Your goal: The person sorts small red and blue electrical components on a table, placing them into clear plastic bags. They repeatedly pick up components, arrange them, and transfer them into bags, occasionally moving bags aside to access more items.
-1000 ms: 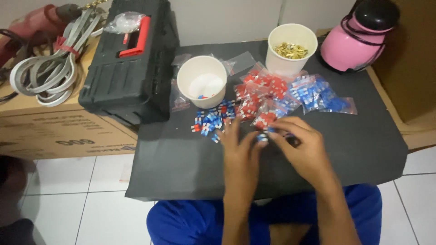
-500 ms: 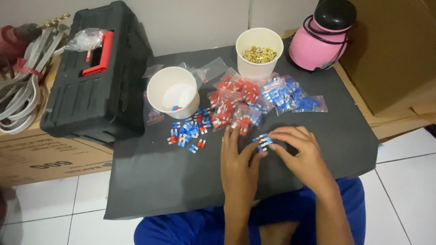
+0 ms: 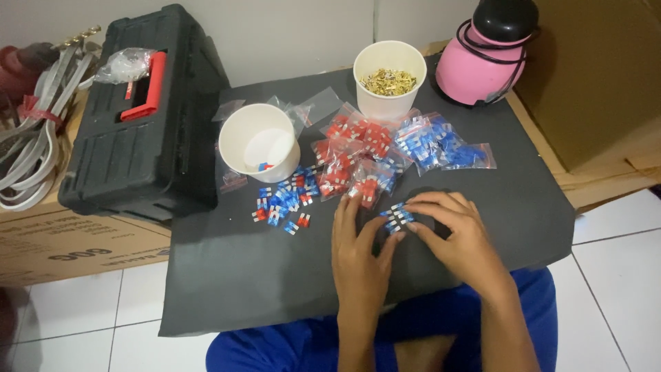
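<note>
Both of my hands rest on a dark grey board (image 3: pixel 227 275) across my lap. My left hand (image 3: pixel 358 251) and my right hand (image 3: pixel 454 238) meet at a small row of blue pieces (image 3: pixel 396 219), which the fingertips of both hands pinch. Just beyond the fingers lie small clear bags of red pieces (image 3: pixel 351 148) and of blue pieces (image 3: pixel 434 141). A loose scatter of red and blue pieces (image 3: pixel 284 203) lies to the left. A white paper cup (image 3: pixel 256 141) holds a few pieces; a second white cup (image 3: pixel 389 76) holds brass-coloured bits.
A black toolbox (image 3: pixel 141 117) with a red handle sits on a cardboard box (image 3: pixel 69 248) at the left, beside coiled grey cable (image 3: pixel 31 155). A pink jug with a black lid (image 3: pixel 492 52) stands at the far right. White floor tiles (image 3: pixel 613 275) surround the board.
The view has shifted, so everything sits further right and lower in the frame. My hands stay together over the small blue pieces, fingers working at them; the cups and bags have not moved.
</note>
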